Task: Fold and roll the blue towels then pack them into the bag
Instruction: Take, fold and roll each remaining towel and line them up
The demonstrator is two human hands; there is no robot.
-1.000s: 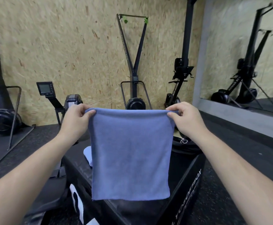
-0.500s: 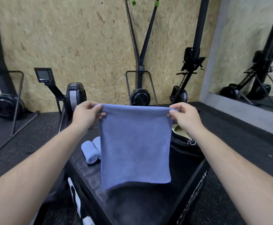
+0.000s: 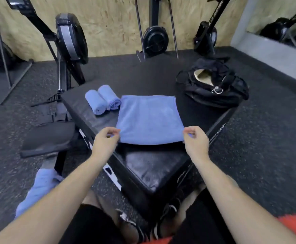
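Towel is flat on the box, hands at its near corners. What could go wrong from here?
The flat towel lies right beside the rolled towels; folding it could nudge them toward the box edge.
The left hand and right hand pinch only near corners, so the fold may skew.

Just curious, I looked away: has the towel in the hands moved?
Yes. The towel came down: it hung upright above the black box, now it lies spread on its top.

A chipboard wall backs the room, and black rowing machines stand along it. The floor is dark speckled rubber. On the right, a mirror sits above a grey ledge. A black padded surface stands mid-floor.
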